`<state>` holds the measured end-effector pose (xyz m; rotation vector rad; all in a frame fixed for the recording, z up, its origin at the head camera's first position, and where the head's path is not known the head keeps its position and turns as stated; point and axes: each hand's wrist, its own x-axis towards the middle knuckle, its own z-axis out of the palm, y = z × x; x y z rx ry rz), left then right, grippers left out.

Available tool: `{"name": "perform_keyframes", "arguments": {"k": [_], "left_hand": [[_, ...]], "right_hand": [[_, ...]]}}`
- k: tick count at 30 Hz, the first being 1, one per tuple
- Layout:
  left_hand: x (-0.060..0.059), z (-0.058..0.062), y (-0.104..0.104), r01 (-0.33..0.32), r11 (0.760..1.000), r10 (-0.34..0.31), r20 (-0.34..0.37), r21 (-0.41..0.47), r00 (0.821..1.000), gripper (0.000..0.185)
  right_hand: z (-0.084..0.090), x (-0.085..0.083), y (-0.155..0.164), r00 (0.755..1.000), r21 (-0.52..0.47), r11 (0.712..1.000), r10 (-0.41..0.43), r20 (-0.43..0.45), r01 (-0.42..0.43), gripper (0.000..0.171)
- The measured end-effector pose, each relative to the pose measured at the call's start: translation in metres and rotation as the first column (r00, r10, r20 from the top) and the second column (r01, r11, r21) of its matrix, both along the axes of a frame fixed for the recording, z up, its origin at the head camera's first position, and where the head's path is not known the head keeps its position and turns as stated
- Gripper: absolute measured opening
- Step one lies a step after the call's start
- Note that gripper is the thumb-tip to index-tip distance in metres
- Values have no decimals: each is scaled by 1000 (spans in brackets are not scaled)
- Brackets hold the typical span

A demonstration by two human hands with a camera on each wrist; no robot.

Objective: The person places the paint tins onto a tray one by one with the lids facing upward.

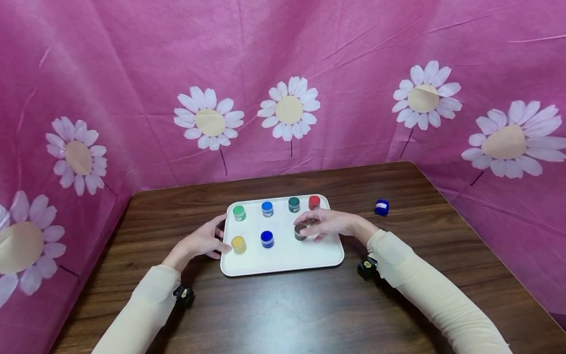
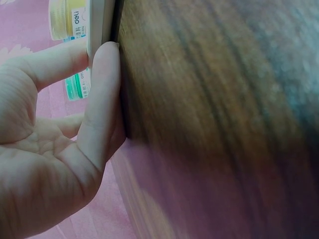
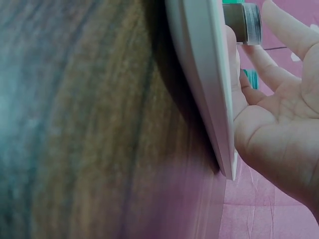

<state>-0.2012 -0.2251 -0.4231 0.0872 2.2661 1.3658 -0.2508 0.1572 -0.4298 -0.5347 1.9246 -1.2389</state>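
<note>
A white tray lies on the wooden table with several small paint jars standing on it. At its left edge is my left hand. The thumb rests on the rim beside a yellow jar, and another finger lies against the outer side, pinching the edge. My right hand reaches over the tray's right side. Its thumb and fingers are curled round a dark brown jar, which stands upright. In the right wrist view the brown jar's clear lid shows between the digits; firm contact is hard to tell.
In the tray's far row stand a light green jar, a blue jar, a dark green jar and a red jar. A dark blue jar is in the near row. Another blue jar lies on the table, right of the tray.
</note>
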Motion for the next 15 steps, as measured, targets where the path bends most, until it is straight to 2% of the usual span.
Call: {"name": "perform_keyframes", "arguments": {"k": [9,15], "left_hand": [[-1,0,-2,9,1000,-9,4,3,1000,101],[1,1,-1,22,1000,-22,-14,6,1000,101]], "right_hand": [[2,8,10,999,-54,998,-24,-44,21,51],[11,12,27,993,-50,996,-78,-90,73,50]]}}
